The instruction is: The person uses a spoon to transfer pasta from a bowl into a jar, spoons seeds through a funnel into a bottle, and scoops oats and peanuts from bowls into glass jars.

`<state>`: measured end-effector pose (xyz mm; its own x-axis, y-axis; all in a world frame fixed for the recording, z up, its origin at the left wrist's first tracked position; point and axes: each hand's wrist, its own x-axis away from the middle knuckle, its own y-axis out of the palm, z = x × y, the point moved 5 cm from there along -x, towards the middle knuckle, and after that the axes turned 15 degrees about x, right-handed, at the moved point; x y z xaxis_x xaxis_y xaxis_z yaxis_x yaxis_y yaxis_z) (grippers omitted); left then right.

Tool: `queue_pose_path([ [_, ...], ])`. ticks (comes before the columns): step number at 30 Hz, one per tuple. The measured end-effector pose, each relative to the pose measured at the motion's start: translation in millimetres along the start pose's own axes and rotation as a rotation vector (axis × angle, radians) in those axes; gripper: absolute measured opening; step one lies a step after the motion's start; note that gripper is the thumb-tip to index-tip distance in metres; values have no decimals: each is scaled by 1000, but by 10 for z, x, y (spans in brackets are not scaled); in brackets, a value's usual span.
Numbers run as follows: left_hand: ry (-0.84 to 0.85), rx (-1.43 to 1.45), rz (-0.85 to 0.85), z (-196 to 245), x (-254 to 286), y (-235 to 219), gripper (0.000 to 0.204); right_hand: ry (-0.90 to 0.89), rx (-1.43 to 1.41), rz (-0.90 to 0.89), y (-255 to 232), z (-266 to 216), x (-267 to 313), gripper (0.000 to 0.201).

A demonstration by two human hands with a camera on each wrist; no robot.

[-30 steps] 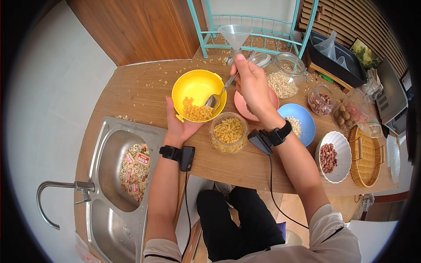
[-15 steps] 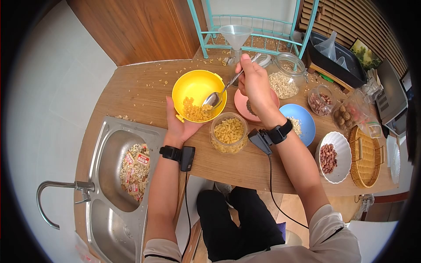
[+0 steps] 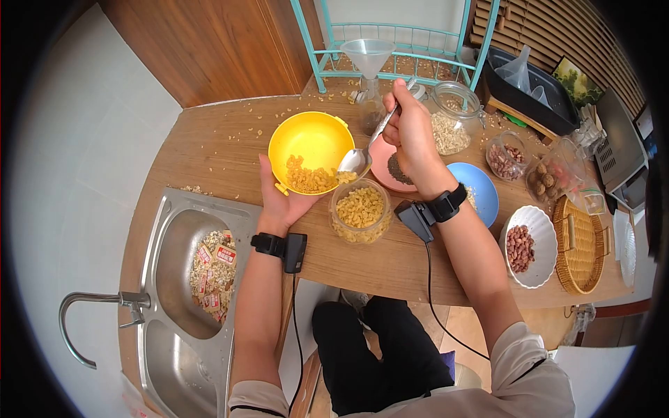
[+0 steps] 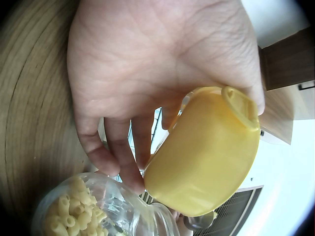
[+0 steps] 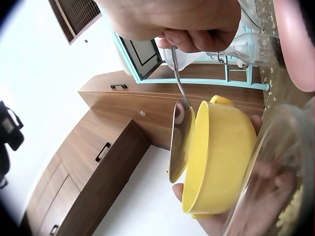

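My left hand [image 3: 284,202] holds a yellow bowl [image 3: 306,136] tilted, thumb up its left side and fingers beneath. Elbow macaroni [image 3: 306,178] lies gathered at the bowl's near side. A metal spoon [image 3: 357,161] is gripped by its handle in my right hand [image 3: 412,132]. Its head stands past the bowl's right rim, with a few macaroni pieces at the tip. Close below is a clear round container [image 3: 362,214] filled with macaroni. The right wrist view shows the spoon's head beside the mouth of the tilted bowl [image 5: 229,152].
Behind stand a bottle with a funnel [image 3: 369,56] and a glass jar of oats [image 3: 451,129]. On the right are a pink plate [image 3: 382,157], a blue plate [image 3: 488,198], a white bowl of peanuts [image 3: 542,230] and a wicker tray [image 3: 582,258]. A steel sink [image 3: 171,244] lies left.
My right hand has drawn the spoon out of the yellow bowl, rightward and nearer to me, to its right rim by the macaroni container. My left hand keeps the bowl nearly in place.
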<state>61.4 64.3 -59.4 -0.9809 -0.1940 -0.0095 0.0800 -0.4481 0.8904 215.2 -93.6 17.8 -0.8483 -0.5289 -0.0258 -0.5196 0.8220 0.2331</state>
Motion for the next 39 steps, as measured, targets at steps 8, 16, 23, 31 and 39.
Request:
queue_pose_path([
  [8, 22, 4, 1, -4, -12, 4, 105, -43, 177, 45, 40, -94, 74, 48],
  [16, 26, -26, 9, -2, -5, 14, 105, -343, 354, -52, 113, -206, 143, 53],
  [23, 24, 3, 20, 0, -8, -5, 105, -375, 260, -26, 56, -265, 154, 52],
  [31, 22, -11, -1, -2, -11, -6, 105, -365, 211, 24, 99, -234, 159, 49],
  [39, 24, -27, 11, 3, 2, 33, 104, -556, 547, 21, 231, -245, 249, 51],
])
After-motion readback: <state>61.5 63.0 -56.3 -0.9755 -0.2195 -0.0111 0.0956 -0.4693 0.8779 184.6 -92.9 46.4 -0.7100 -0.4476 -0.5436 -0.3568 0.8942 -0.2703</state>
